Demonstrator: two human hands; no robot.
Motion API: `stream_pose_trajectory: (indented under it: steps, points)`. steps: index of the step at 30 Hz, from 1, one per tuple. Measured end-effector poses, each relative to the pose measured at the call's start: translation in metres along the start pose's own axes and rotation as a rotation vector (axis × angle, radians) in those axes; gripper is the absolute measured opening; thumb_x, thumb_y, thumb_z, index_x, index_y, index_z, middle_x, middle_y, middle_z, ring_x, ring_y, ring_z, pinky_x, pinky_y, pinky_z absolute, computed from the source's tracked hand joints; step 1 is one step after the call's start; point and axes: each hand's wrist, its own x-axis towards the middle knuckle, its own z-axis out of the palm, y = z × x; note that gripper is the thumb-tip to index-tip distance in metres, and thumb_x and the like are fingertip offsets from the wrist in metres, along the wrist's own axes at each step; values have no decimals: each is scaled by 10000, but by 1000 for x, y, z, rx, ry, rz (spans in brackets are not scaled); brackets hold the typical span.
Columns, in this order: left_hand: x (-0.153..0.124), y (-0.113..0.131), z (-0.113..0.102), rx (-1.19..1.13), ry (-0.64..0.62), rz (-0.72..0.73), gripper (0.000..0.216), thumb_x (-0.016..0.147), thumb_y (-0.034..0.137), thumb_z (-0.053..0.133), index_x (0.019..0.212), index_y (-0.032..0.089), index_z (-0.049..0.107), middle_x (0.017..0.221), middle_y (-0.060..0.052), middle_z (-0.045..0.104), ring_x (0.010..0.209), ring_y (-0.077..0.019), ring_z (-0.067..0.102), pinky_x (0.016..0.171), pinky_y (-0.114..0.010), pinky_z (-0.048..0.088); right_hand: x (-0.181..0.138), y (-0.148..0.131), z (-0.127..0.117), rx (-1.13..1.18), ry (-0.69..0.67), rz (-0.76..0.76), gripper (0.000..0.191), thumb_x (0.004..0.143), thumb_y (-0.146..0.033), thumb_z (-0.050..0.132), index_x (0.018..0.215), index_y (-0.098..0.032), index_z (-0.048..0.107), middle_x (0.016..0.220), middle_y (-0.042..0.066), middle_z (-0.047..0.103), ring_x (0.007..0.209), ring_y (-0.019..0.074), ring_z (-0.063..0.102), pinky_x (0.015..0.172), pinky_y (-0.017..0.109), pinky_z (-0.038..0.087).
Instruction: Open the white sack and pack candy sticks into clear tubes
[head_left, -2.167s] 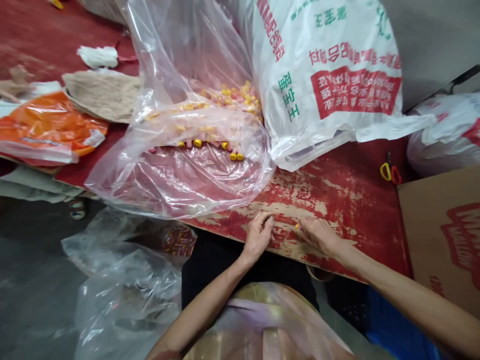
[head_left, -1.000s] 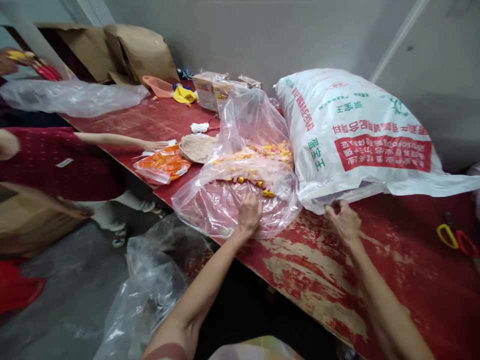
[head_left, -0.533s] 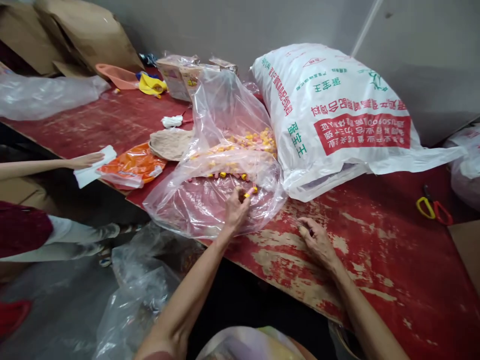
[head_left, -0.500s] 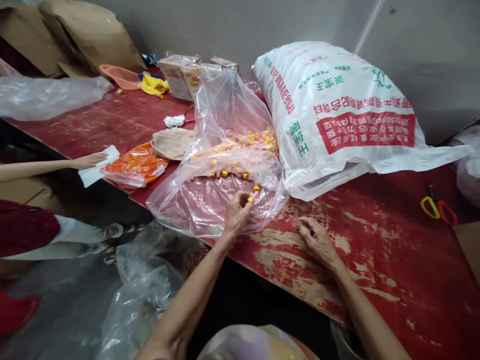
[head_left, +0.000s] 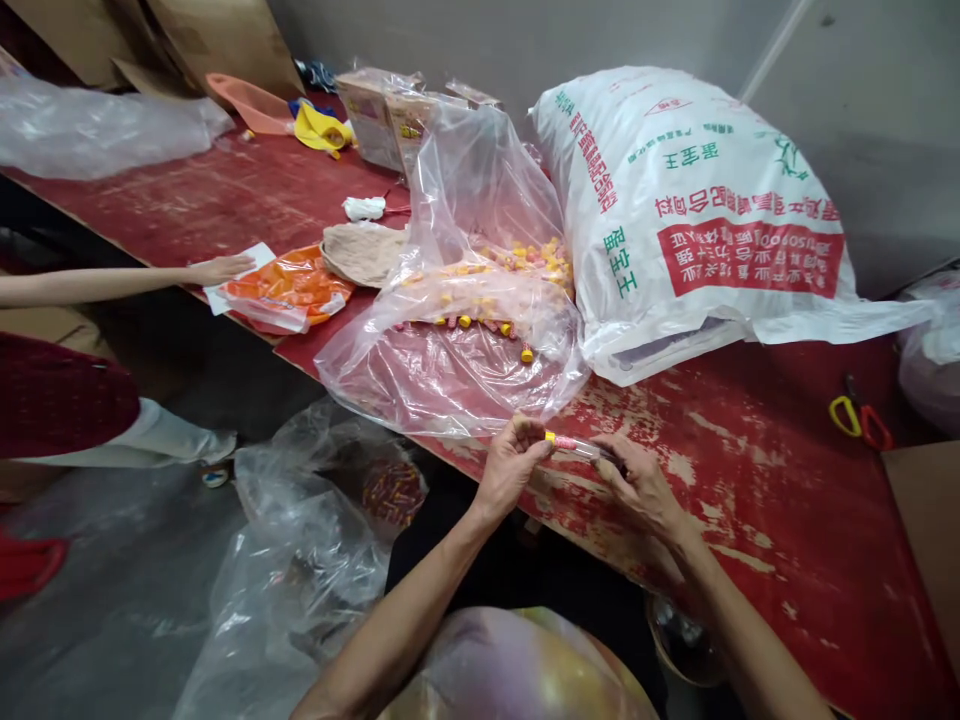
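Note:
My left hand (head_left: 514, 462) pinches the yellow end of a small yellow-and-pink tube (head_left: 561, 441) above the table's front edge. My right hand (head_left: 637, 482) is closed on a clear tube (head_left: 586, 450) with a dark part among the fingers. The two pieces meet end to end between my hands; whether one sits inside the other I cannot tell. Just behind lies an open clear plastic bag (head_left: 450, 385) holding many yellow-capped pink pieces (head_left: 525, 262). One such piece (head_left: 526, 354) lies near the bag's mouth.
A bulky white woven sack (head_left: 690, 200) stands right of the bag, scissors (head_left: 861, 415) farther right. At left, another person's hand (head_left: 221, 268) rests on white paper beside an orange packet (head_left: 289, 287). A clear bag (head_left: 300, 560) and a container of small pieces (head_left: 394, 492) are below the table.
My left hand has drawn a yellow-and-pink piece out of the bag toward me and brought it against the clear tube in my right hand. The other person's hand appears farther along the paper.

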Motion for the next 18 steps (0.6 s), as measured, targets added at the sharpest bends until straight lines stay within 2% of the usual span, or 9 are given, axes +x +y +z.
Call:
stream_pose_trajectory:
  steps: [2, 5, 8, 11, 14, 18]
  points:
    - [-7, -7, 4, 15, -4, -3, 187, 660, 240, 726, 802, 158, 638, 757, 14, 618, 692, -103, 575, 696, -232, 469, -2, -4, 6, -12, -10, -3, 215, 928, -262, 446, 1092, -203, 572, 956, 63, 641, 838, 176, 607, 731, 290, 479]
    - [-20, -21, 11, 42, 62, 30, 156, 743, 275, 658, 842, 157, 681, 827, -21, 666, 788, -135, 604, 787, -256, 467, -6, -11, 16, -39, -45, -40, 249, 931, -246, 446, 1154, -201, 547, 1011, 76, 641, 886, 187, 609, 767, 309, 485]
    - [-33, -36, 20, 46, 121, 53, 202, 805, 300, 590, 918, 163, 686, 899, -41, 687, 847, -158, 615, 821, -275, 466, -14, -16, 28, -104, 5, -53, 223, 945, -248, 421, 1118, -185, 546, 1009, 92, 645, 876, 195, 616, 760, 317, 487]
    - [-44, -47, 28, 69, 106, 39, 213, 833, 286, 540, 948, 159, 668, 932, -54, 693, 879, -171, 621, 843, -286, 467, -25, -17, 36, -202, 74, -30, 216, 952, -284, 402, 1040, -172, 565, 925, 95, 652, 779, 195, 618, 680, 305, 481]
    - [-48, -52, 36, 114, 32, 0, 222, 845, 247, 490, 976, 166, 650, 952, -56, 694, 882, -177, 629, 832, -296, 479, -35, -14, 28, -249, 74, 17, 254, 955, -320, 379, 993, -165, 577, 868, 96, 653, 744, 196, 619, 647, 296, 471]
    - [-46, -52, 43, 485, -239, 58, 245, 821, 147, 446, 880, 177, 682, 872, -60, 692, 830, -198, 627, 822, -338, 481, -47, -3, -6, -256, -167, 142, 293, 955, -394, 361, 913, -196, 573, 765, 50, 648, 658, 175, 609, 577, 263, 432]
